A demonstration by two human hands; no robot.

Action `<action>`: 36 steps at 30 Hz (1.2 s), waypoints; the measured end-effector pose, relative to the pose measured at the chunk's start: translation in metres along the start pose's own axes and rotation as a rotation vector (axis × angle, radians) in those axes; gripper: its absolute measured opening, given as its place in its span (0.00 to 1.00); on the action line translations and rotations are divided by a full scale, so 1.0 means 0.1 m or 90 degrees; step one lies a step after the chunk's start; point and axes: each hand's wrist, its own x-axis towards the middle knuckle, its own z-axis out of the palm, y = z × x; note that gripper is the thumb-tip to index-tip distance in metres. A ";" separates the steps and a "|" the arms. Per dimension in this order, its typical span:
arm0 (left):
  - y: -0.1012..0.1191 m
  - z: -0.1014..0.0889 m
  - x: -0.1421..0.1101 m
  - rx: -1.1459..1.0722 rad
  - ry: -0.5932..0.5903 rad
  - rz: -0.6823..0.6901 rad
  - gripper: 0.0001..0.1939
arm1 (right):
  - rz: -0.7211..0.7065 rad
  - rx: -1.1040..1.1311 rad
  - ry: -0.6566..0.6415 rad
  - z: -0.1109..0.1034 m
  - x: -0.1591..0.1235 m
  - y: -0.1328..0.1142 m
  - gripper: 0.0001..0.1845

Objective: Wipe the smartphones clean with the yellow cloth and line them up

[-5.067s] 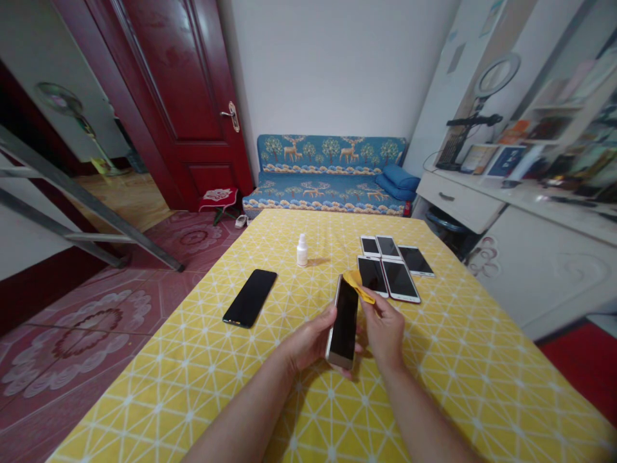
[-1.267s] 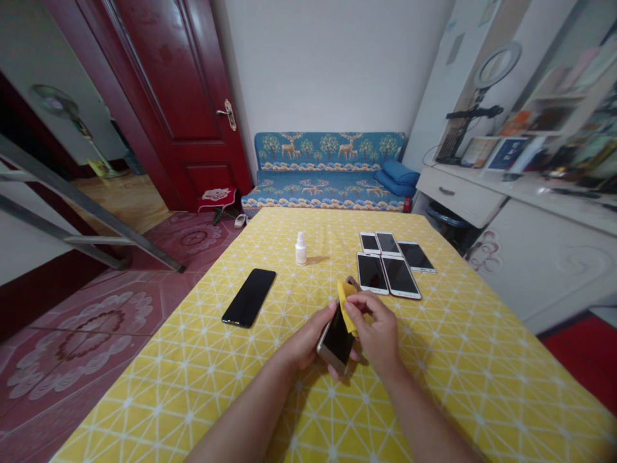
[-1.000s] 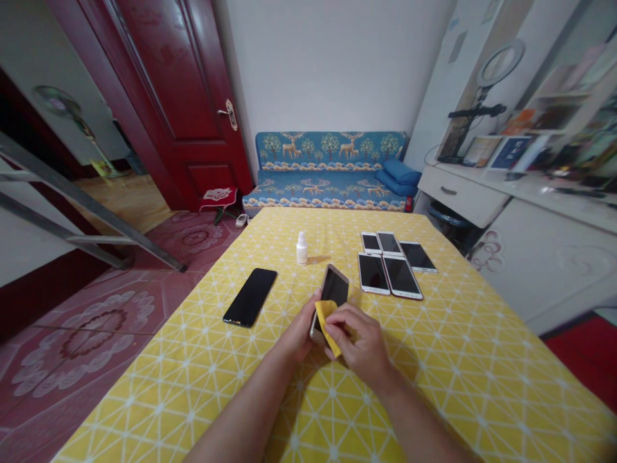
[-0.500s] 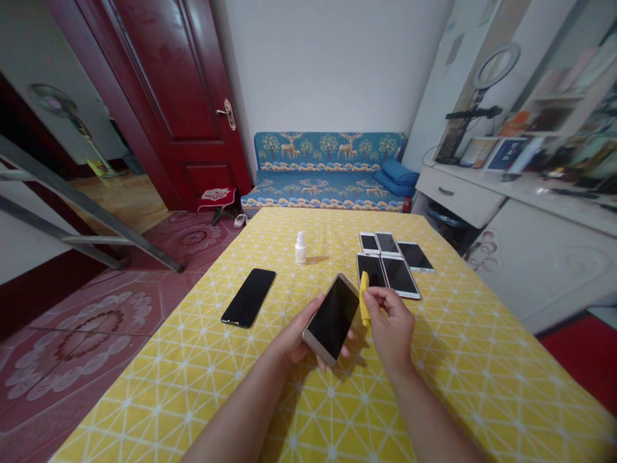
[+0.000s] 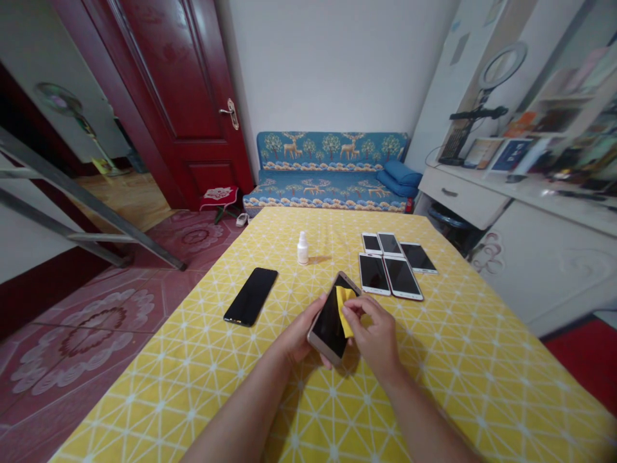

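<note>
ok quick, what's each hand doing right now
Left hand: closed around the gold phone, holding it above the table.
Right hand: pinching the yellow cloth against the phone's screen.

a dark red door stands open on the left, a blue patterned sofa sits against the white wall, patterned red floor tiles, white cabinets at right.

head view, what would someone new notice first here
Mid-frame, the left hand holds a gold phone above the yellow table while the right hand presses a yellow cloth on its dark screen. Beyond, to the right, five phones lie in a tight group; a black phone lies alone on the left, a small white bottle between them. A dark red door and blue sofa fill the back.
</note>
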 end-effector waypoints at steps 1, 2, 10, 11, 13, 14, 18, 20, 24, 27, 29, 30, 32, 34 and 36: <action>0.00 0.01 0.00 -0.002 0.027 0.013 0.29 | -0.017 -0.004 -0.015 0.01 -0.01 -0.02 0.04; 0.00 0.02 0.00 -0.004 0.046 0.022 0.28 | -0.034 -0.010 -0.028 0.02 -0.02 -0.03 0.04; 0.03 0.06 0.05 -0.124 0.138 0.137 0.19 | -0.143 -0.039 -0.103 0.07 -0.09 -0.18 0.04; 0.03 0.05 0.06 -0.148 0.147 0.161 0.17 | -0.149 -0.034 -0.114 0.07 -0.10 -0.20 0.04; 0.03 0.03 0.08 -0.175 0.162 0.193 0.16 | -0.164 -0.019 -0.132 0.08 -0.10 -0.23 0.05; 0.04 0.03 0.08 -0.180 0.165 0.198 0.17 | -0.171 -0.011 -0.141 0.07 -0.10 -0.25 0.05; 0.05 0.00 0.08 -0.191 0.141 0.176 0.25 | -0.191 0.044 -0.184 0.04 -0.10 -0.31 0.05; 0.05 -0.02 0.08 -0.203 0.147 0.187 0.24 | -0.171 0.100 -0.184 0.01 -0.10 -0.33 0.05; 0.07 -0.06 0.10 -0.234 0.259 0.218 0.13 | -0.046 0.180 -0.026 -0.04 -0.09 -0.29 0.03; 0.08 -0.05 0.11 -0.253 0.292 0.210 0.10 | -0.009 0.144 0.109 -0.06 -0.08 -0.24 0.04; 0.08 -0.04 0.11 -0.256 0.281 0.198 0.09 | -0.052 0.111 0.100 -0.07 -0.09 -0.24 0.05; 0.07 -0.03 0.11 -0.254 0.277 0.193 0.09 | -0.084 0.099 0.072 -0.07 -0.09 -0.25 0.06; 0.06 -0.03 0.10 -0.243 0.274 0.189 0.07 | -0.131 0.085 0.014 -0.07 -0.10 -0.27 0.07; 0.05 -0.02 0.08 -0.222 0.270 0.191 0.07 | -0.144 0.083 -0.013 -0.06 -0.11 -0.28 0.08; 0.04 -0.01 0.07 -0.195 0.257 0.189 0.08 | -0.132 0.082 -0.002 -0.06 -0.10 -0.27 0.07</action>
